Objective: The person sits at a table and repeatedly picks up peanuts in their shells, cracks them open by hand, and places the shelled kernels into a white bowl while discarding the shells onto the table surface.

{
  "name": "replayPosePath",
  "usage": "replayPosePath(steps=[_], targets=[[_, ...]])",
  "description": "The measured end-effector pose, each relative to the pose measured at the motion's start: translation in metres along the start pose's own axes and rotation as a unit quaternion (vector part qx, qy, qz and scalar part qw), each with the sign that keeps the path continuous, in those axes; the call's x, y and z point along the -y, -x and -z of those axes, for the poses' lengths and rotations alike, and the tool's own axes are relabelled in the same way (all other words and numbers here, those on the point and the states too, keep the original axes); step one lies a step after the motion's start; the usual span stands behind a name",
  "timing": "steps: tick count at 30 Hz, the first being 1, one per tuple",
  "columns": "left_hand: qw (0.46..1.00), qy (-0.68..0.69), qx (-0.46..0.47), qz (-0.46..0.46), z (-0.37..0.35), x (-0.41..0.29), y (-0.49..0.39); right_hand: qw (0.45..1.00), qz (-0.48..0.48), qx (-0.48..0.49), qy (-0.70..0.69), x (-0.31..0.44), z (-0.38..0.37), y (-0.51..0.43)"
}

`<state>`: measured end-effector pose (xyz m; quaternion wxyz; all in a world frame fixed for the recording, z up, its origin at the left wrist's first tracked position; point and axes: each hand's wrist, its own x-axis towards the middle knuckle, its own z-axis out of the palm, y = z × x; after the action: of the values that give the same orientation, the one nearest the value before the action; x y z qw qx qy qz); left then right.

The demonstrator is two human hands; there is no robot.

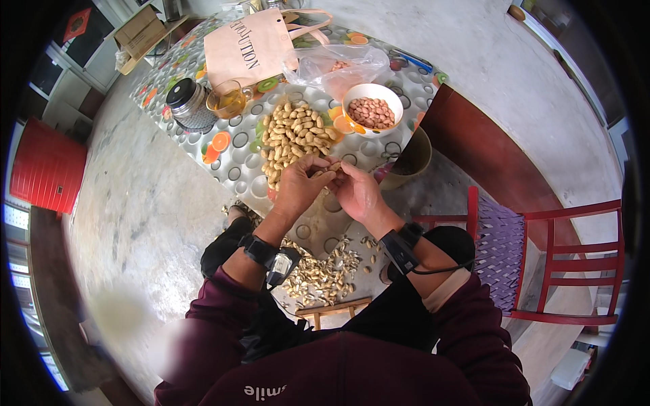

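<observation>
Both hands meet over the near part of the table, just below a heap of unshelled peanuts [297, 134]. My left hand [303, 183] and my right hand [356, 189] pinch one peanut in its shell [332, 168] between their fingertips. Past my right hand, a white bowl with an orange pattern [359, 129] holds shelled reddish peanuts [370, 112]. Behind it lies a clear plastic bag [325, 66] with some shelled peanuts inside. Broken peanut shells [325, 276] are scattered on the floor below the table, between my legs.
On the patterned tablecloth [264, 106] stand a glass jar with a black lid [190, 109], a glass cup of amber liquid [227, 104], a cloth tote bag [249, 51] and a blue-handled tool [416, 62]. A bucket [419, 157] stands at the table's right edge, near a red chair [548, 264].
</observation>
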<state>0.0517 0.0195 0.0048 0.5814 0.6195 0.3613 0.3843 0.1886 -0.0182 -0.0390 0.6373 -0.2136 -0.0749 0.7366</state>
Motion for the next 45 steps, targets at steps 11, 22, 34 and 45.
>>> replayPosePath(steps=[11,22,34,45], targets=[[0.997,-0.033,-0.016,0.074,0.005,-0.001,0.004,0.998,0.023,-0.024,0.055,0.0,-0.007,0.007],[0.983,-0.038,0.083,0.157,-0.007,0.013,0.067,0.961,-0.01,-0.119,0.249,-0.025,0.002,0.073],[0.959,-0.184,0.172,0.132,-0.028,0.008,0.159,0.926,-0.082,-0.197,0.313,-0.067,0.02,0.157],[0.992,-0.121,0.044,-0.006,-0.049,-0.005,0.065,0.987,0.098,-0.129,-0.012,-0.01,-0.005,0.093]])
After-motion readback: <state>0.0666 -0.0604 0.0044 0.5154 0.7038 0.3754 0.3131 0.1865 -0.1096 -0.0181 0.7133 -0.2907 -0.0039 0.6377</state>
